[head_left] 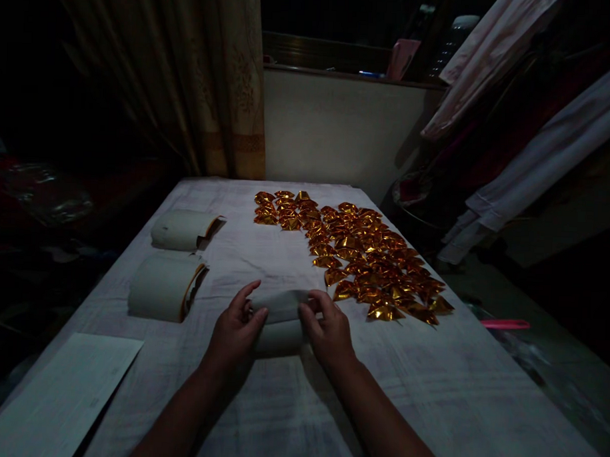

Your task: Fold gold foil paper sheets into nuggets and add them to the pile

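Note:
Between my two hands, just above the table, is a sheet of grey paper (280, 334) partly rolled or folded over on itself. My left hand (236, 329) pinches its left end between thumb and fingers, the index finger pointing up. At the right end, my right hand (329, 326) grips it with thumb and bent fingers. On the left lie two curved stacks of grey-backed paper, a nearer one (163, 287) and a farther one (185, 229), with orange-gold showing at their edges. Many folded shiny gold foil pieces (369, 251) spread over the right side.
A pale cloth (288, 414) covers the table. A flat white sheet or board (64, 387) lies at the near left corner. Behind stand a curtain (214, 85) and a ledge with a pink cup (403, 58). Clothes (552, 150) hang at the right, beyond the table edge.

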